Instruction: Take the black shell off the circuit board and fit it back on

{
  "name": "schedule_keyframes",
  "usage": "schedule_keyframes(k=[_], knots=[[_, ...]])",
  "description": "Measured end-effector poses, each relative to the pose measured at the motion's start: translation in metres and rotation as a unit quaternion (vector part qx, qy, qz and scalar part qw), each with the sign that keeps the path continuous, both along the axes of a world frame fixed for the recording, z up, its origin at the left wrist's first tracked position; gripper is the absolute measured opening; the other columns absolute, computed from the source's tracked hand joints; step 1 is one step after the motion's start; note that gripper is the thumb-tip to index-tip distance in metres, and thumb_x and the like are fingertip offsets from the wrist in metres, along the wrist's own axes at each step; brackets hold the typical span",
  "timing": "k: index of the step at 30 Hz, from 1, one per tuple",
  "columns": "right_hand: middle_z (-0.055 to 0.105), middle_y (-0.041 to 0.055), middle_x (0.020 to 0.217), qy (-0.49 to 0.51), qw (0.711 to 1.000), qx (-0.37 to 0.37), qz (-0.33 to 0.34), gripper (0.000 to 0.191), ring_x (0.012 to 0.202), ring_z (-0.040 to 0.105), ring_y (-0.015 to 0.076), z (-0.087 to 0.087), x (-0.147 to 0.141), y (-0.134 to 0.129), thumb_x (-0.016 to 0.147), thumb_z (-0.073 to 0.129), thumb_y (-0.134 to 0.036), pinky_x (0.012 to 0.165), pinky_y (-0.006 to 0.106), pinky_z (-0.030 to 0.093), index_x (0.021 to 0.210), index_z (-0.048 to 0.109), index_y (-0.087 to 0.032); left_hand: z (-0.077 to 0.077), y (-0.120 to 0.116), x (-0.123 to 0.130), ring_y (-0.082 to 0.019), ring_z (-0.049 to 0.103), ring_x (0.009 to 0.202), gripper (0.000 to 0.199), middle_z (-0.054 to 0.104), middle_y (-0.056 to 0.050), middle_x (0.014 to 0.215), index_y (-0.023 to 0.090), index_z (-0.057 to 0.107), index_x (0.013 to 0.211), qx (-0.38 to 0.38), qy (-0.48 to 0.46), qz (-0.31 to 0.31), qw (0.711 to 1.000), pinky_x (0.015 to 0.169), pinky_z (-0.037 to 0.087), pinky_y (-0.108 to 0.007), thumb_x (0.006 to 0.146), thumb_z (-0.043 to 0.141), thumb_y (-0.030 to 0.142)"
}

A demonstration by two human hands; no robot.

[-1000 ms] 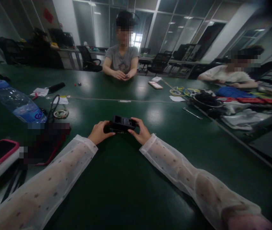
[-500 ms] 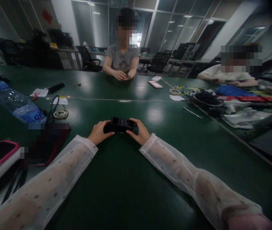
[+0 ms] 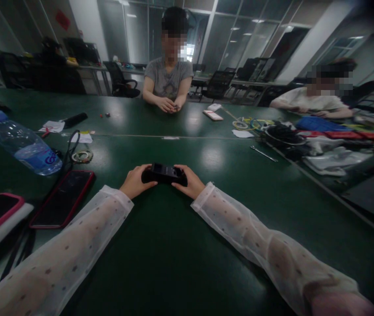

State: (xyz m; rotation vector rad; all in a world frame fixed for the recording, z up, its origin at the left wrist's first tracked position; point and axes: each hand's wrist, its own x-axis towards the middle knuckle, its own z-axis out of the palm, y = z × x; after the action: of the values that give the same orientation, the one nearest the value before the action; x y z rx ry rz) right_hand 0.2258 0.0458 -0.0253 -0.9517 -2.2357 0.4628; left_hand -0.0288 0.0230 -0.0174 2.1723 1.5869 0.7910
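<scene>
Boxy black plastic device clasped by both hands on glossy table.

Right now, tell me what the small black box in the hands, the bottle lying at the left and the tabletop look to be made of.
Small black box, held by the left hand and right hand: probably matte moulded plastic, dull with recessed openings on top. Clear bottle with blue cap: thin transparent plastic, see-through and glinting. Dark green tabletop: smooth, glossy coating or laminate, mirroring ceiling lights; core unclear.
</scene>
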Motion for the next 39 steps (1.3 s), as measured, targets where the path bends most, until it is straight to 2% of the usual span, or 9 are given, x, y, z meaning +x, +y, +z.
schedule_keyframes(k=[4,7,15,30,35,39], knots=[[0.054,0.0109,0.121,0.001,1.000,0.003,0.005,0.061,0.113,0.053,0.0269,-0.0032,0.0001,0.0027,0.075,0.066,-0.031,0.094,0.049,0.046,0.129,0.038,-0.024,-0.0011,-0.0001,-0.0003,-0.032,0.043,0.124,0.075,0.050,-0.013,0.132,0.020,0.041,0.131,-0.005,0.016,-0.005,1.000,0.099,0.036,-0.050,0.069,0.069,0.052],[0.053,0.0103,0.122,0.000,1.000,0.000,0.007,0.061,0.113,0.053,0.0269,-0.0030,0.0005,0.0033,0.075,0.066,-0.031,0.095,0.049,0.045,0.128,0.038,-0.024,-0.0008,-0.0006,0.0002,-0.031,0.043,0.124,0.078,0.050,-0.015,0.131,0.019,0.039,0.133,-0.014,0.018,-0.008,1.000,0.100,0.034,-0.049,0.070,0.064,0.058],[0.055,0.0077,0.119,0.006,1.000,-0.005,0.018,0.059,0.107,0.054,0.0257,0.0014,0.0025,0.0022,0.074,0.069,-0.032,0.089,0.046,0.048,0.125,0.040,-0.026,-0.0002,-0.0003,-0.0001,-0.030,0.046,0.120,0.065,0.054,-0.011,0.125,0.023,0.043,0.127,-0.019,0.011,-0.006,1.000,0.099,0.035,-0.049,0.075,0.061,0.056],[0.053,0.0080,0.122,-0.009,1.000,-0.014,0.012,0.059,0.109,0.051,0.0262,0.0034,0.0021,0.0004,0.076,0.068,-0.031,0.092,0.047,0.046,0.127,0.040,-0.027,0.0021,0.0003,0.0008,-0.031,0.050,0.115,0.058,0.058,-0.011,0.118,0.021,0.051,0.116,-0.019,0.016,-0.003,1.000,0.096,0.038,-0.049,0.071,0.067,0.053],[0.052,0.0081,0.126,-0.018,1.000,-0.015,0.011,0.061,0.112,0.049,0.0266,0.0031,0.0023,0.0013,0.077,0.067,-0.030,0.095,0.048,0.044,0.130,0.039,-0.027,0.0025,-0.0010,0.0011,-0.032,0.048,0.118,0.064,0.056,-0.012,0.123,0.020,0.048,0.123,-0.022,0.008,-0.005,1.000,0.098,0.036,-0.051,0.071,0.067,0.052],[0.051,0.0082,0.128,-0.019,1.000,-0.008,0.014,0.062,0.112,0.049,0.0267,0.0010,0.0027,0.0023,0.077,0.067,-0.029,0.096,0.049,0.044,0.132,0.037,-0.027,0.0058,-0.0027,0.0013,-0.029,0.050,0.119,0.070,0.053,-0.010,0.129,0.027,0.037,0.133,-0.020,-0.040,-0.027,0.999,0.100,0.034,-0.053,0.074,0.066,0.049]])
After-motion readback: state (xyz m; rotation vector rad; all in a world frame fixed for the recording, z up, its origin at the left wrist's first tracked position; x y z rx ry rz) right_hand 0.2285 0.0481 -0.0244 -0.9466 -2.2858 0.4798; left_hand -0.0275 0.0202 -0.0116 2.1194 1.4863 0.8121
